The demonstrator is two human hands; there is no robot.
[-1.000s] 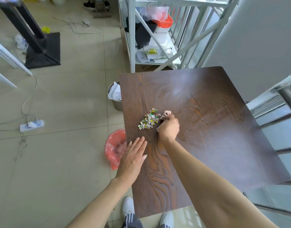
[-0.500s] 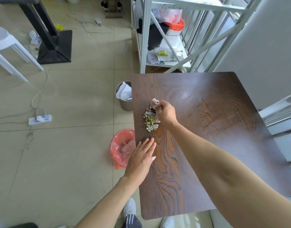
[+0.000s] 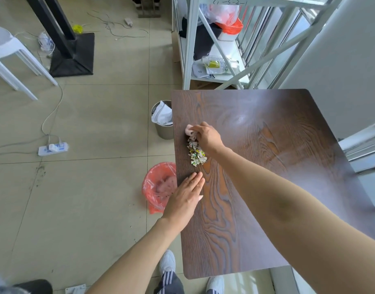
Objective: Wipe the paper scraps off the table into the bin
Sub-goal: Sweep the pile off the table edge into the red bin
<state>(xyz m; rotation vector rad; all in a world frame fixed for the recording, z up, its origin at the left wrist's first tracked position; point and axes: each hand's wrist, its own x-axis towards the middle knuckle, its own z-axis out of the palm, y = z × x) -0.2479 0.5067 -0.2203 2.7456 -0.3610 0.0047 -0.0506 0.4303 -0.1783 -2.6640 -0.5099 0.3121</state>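
Note:
A pile of small coloured paper scraps (image 3: 196, 153) lies near the left edge of the dark wooden table (image 3: 277, 158). My right hand (image 3: 206, 136) grips a pink cloth (image 3: 190, 132) just behind and beside the pile, pressed on the tabletop. My left hand (image 3: 185, 198) lies flat with fingers together at the table's left edge, in front of the pile. On the floor below that edge stands a bin lined with a red plastic bag (image 3: 159, 187), right next to my left hand.
A metal bin (image 3: 162, 124) with white paper stands on the floor further back along the table's left edge. A power strip (image 3: 53, 148) with cables lies on the tiles at left. A white shelf frame (image 3: 220, 45) stands behind the table. My shoes (image 3: 167, 262) are at the near edge.
My right hand with the cloth swept the scraps leftward and moved round to the far side of the pile. The pile is now narrower and closer to the table's left edge. My left hand stayed at the edge.

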